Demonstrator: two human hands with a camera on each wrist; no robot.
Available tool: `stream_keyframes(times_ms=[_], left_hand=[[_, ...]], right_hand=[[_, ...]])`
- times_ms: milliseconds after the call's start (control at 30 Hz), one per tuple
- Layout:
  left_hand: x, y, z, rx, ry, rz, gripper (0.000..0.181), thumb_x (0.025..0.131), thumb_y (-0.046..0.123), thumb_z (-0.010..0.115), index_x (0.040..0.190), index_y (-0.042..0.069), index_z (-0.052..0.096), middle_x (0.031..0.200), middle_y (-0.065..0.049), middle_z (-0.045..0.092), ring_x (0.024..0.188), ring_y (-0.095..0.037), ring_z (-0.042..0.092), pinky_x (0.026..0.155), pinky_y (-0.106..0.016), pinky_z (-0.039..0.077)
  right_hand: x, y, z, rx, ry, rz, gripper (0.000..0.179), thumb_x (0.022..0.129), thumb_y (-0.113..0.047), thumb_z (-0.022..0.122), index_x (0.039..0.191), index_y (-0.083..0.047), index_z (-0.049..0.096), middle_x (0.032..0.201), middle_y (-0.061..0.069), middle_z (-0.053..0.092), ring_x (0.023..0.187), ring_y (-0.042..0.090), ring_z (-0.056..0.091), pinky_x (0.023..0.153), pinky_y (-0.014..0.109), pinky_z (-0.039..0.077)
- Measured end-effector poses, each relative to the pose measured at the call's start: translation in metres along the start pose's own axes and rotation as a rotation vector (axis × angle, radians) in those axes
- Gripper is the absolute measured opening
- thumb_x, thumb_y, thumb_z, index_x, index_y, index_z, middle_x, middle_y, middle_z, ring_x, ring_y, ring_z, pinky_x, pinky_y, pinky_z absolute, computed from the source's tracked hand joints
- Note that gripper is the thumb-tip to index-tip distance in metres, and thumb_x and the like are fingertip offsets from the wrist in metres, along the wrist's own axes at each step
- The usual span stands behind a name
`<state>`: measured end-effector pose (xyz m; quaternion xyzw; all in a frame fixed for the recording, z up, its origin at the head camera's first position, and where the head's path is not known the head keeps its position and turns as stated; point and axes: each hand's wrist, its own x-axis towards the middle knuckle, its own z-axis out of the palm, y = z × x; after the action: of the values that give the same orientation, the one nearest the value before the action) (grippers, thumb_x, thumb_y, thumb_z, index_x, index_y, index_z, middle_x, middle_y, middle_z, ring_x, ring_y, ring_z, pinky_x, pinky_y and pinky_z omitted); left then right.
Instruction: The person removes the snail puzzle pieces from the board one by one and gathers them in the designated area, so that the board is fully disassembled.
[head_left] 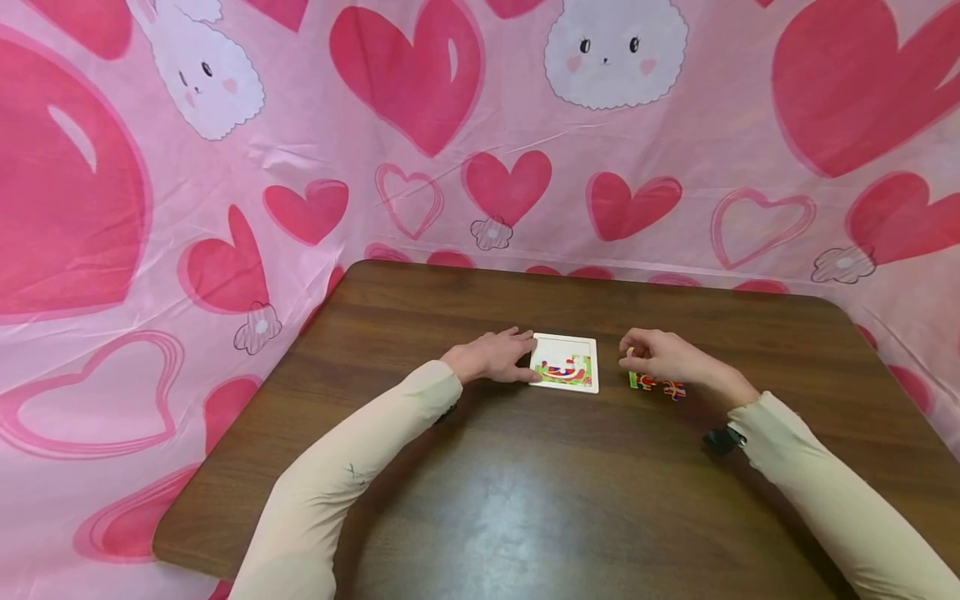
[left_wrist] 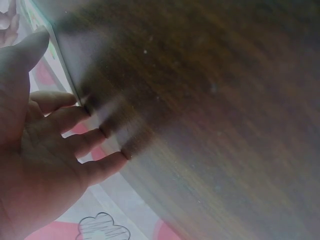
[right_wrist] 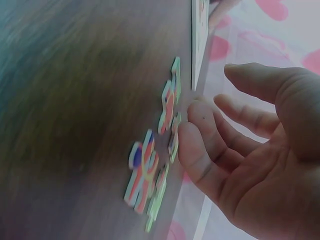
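Head view: puzzle board just right of centre, partly filled; my left hand covers a bit of its left edge—fingers spread, thumb touching the frame, nothing gripped. Loose pieces right of it, partly hidden under my right hand.

Left wrist: board cut off, upper left; thumb at its edge.

Right wrist: fingers loosely bent, thumb apart—holding nothing; pieces blurred, centre to lower centre; board cropped at top.
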<state>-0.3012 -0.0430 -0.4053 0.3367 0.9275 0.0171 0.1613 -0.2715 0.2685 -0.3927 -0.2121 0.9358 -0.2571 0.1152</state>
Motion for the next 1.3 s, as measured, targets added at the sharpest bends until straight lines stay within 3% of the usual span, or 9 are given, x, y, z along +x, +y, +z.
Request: stream_keyframes(times_ms=[333, 700, 1100, 1300], left_hand=[[0.001, 0.001, 0.000, 0.008, 0.005, 0.000, 0.072, 0.093, 0.061, 0.052, 0.149, 0.018, 0.039, 0.164, -0.006, 0.024, 0.152, -0.031, 0.021, 0.118, -0.056, 0.026], [0.003, 0.002, 0.000, 0.017, 0.006, -0.009, 0.072, 0.092, 0.062, 0.053, 0.148, 0.019, 0.040, 0.163, -0.006, 0.025, 0.152, -0.030, 0.021, 0.117, -0.056, 0.027], [0.001, 0.001, -0.001, 0.003, -0.001, -0.020, 0.072, 0.092, 0.061, 0.054, 0.148, 0.017, 0.040, 0.163, -0.006, 0.025, 0.152, -0.031, 0.021, 0.118, -0.056, 0.026], [0.003, 0.001, 0.000, -0.005, 0.004, -0.007, 0.070, 0.093, 0.060, 0.054, 0.147, 0.017, 0.042, 0.163, -0.006, 0.027, 0.151, -0.031, 0.022, 0.117, -0.057, 0.027]], right_hand=[[0.019, -0.012, 0.012, -0.047, -0.016, -0.048, 0.032, 0.090, -0.027, 0.071, 0.112, -0.007, 0.061, 0.079, 0.002, 0.063, 0.066, 0.013, 0.052, 0.062, 0.029, 0.044], [0.038, -0.017, 0.020, -0.071, -0.032, -0.054, 0.034, 0.085, -0.030, 0.076, 0.106, -0.008, 0.062, 0.073, 0.001, 0.059, 0.063, 0.013, 0.050, 0.058, 0.028, 0.040], [0.043, -0.026, 0.025, -0.105, -0.078, -0.061, 0.035, 0.082, -0.033, 0.079, 0.098, -0.008, 0.061, 0.073, 0.001, 0.059, 0.063, 0.013, 0.049, 0.058, 0.027, 0.038], [0.045, -0.026, 0.025, -0.096, -0.096, -0.025, 0.035, 0.081, -0.030, 0.081, 0.097, -0.007, 0.061, 0.075, 0.002, 0.058, 0.065, 0.014, 0.050, 0.059, 0.027, 0.040]])
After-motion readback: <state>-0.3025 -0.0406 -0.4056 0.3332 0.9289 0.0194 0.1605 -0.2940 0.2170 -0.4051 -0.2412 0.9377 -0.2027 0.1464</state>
